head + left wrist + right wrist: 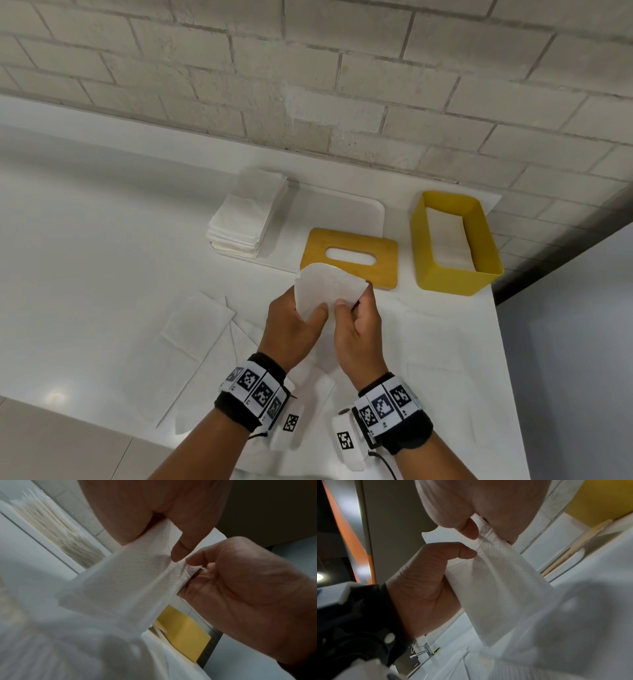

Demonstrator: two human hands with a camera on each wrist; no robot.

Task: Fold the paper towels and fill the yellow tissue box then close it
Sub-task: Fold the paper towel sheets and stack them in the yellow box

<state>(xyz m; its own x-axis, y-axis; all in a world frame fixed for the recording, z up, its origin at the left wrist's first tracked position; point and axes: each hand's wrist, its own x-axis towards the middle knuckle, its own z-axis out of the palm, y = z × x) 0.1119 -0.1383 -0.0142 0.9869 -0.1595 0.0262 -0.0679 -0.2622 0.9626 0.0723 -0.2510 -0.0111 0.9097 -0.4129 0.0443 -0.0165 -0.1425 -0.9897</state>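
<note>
Both hands hold one white paper towel (327, 287) up above the table's near middle. My left hand (313, 313) pinches its left edge and my right hand (356, 296) pinches its right edge. In the left wrist view the towel (128, 574) hangs from my left hand (161, 534). In the right wrist view my right hand (486, 531) nips a creased corner of the towel (496, 588). The yellow tissue box (455, 246) stands open at the back right and shows white inside. Its slotted lid (352, 257) lies flat just beyond the hands.
A stack of folded towels (250, 216) sits on a white tray (363, 212) at the back left. Loose flat towels (195, 325) lie on the white table, left of and under the hands, and others (442, 346) on the right. A brick wall runs behind; the table edge is close on the right.
</note>
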